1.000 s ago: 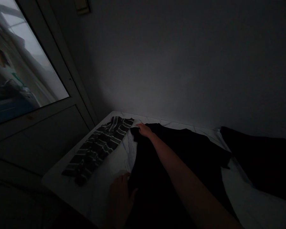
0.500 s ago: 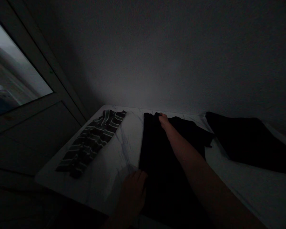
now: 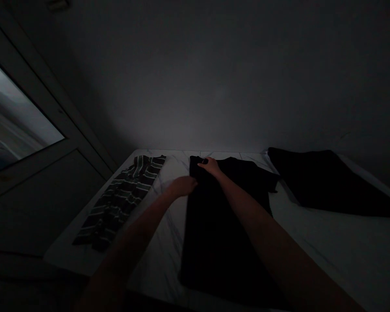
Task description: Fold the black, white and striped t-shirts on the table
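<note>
Right hand (image 3: 210, 165): fingers curved over the far end of the black shirt (image 3: 214, 247); whether cloth is pinched cannot be told. Left hand (image 3: 183, 186): fingertips laid at the shirt's left edge; hold likewise unclear. The shirt is spread on the marbled table (image 3: 172, 229), between a striped garment (image 3: 120, 199) and a dark cloth (image 3: 325, 186). Judged risks: creases could be caused by uneven pulling; layers could be misjudged in poor light; the striped garment could be disturbed by the left forearm.
</note>
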`<action>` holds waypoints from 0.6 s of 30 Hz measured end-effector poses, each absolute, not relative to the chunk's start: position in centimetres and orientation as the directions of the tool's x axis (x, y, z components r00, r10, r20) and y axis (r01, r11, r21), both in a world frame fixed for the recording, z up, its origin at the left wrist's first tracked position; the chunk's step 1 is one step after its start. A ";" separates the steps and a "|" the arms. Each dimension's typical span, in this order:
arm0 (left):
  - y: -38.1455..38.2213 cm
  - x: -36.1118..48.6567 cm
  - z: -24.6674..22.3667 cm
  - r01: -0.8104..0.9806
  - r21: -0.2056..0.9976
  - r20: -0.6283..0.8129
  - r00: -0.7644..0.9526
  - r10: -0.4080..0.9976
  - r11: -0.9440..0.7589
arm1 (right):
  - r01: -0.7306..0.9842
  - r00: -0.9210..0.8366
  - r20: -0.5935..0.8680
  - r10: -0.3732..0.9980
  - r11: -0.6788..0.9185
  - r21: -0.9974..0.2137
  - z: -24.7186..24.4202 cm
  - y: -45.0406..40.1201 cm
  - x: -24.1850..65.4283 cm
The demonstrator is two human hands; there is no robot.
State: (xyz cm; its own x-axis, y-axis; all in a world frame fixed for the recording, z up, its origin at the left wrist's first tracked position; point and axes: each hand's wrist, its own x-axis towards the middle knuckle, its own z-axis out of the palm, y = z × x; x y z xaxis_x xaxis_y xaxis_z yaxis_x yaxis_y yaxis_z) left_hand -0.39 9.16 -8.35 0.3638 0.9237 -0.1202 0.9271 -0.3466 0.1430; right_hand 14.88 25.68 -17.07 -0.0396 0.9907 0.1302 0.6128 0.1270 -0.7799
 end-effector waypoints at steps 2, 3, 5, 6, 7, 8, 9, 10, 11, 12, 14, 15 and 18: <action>13.5 0.6 -9.4 0.965 0.099 0.003 0.242 0.970 -0.241 | 0.657 -0.028 0.165 0.986 0.143 -0.741 -17.1 25.3 14.6; 15.2 1.1 -10.1 0.975 0.090 0.052 0.198 0.979 -0.202 | 0.674 -0.023 0.181 0.983 0.149 -0.723 -17.2 25.2 14.6; 17.6 2.1 -11.8 0.983 0.085 0.129 0.153 0.980 -0.164 | 0.702 -0.012 0.219 0.976 0.164 -0.693 -17.4 25.1 14.9; 18.3 2.4 -12.7 0.983 0.085 0.151 0.147 0.978 -0.161 | 0.713 -0.005 0.240 0.971 0.172 -0.680 -17.5 25.1 15.1; 18.9 2.6 -13.5 0.983 0.086 0.162 0.148 0.975 -0.164 | 0.723 0.001 0.261 0.965 0.180 -0.667 -17.6 25.1 15.3; 19.2 2.7 -14.3 0.982 0.086 0.167 0.155 0.974 -0.171 | 0.732 0.006 0.281 0.960 0.187 -0.655 -17.8 25.0 15.6; 19.5 2.7 -15.0 0.980 0.087 0.167 0.166 0.972 -0.182 | 0.740 0.009 0.298 0.954 0.194 -0.644 -17.9 25.0 15.8; 19.7 2.7 -15.6 0.977 0.087 0.164 0.179 0.970 -0.195 | 0.748 0.010 0.311 0.950 0.200 -0.633 -18.1 24.9 16.1; 19.9 2.5 -16.1 0.974 0.088 0.160 0.191 0.969 -0.207 | 0.756 0.010 0.320 0.947 0.203 -0.622 -18.2 24.8 16.3; 20.0 2.4 -16.4 0.972 0.088 0.154 0.202 0.967 -0.217 | 0.765 0.008 0.326 0.945 0.204 -0.611 -18.2 24.6 16.5; 20.3 2.3 -16.7 0.969 0.091 0.138 0.214 0.967 -0.228 | 0.782 -0.005 0.326 0.945 0.207 -0.588 -18.1 24.1 16.6; 20.3 2.3 -16.6 0.969 0.094 0.129 0.217 0.968 -0.229 | 0.790 -0.016 0.323 0.946 0.210 -0.575 -17.9 23.7 16.6; 20.1 2.6 -16.3 0.971 0.106 0.105 0.204 0.973 -0.215 | 0.809 -0.061 0.314 0.947 0.231 -0.540 -16.8 22.1 16.2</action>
State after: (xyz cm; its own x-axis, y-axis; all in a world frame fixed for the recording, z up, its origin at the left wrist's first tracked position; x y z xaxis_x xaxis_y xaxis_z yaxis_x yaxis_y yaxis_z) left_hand 2.64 20.10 -16.27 0.2042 0.9733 0.1045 0.9708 -0.2151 0.1063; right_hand 16.17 22.05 -16.85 -0.0606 0.9475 0.3140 0.8092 0.2308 -0.5403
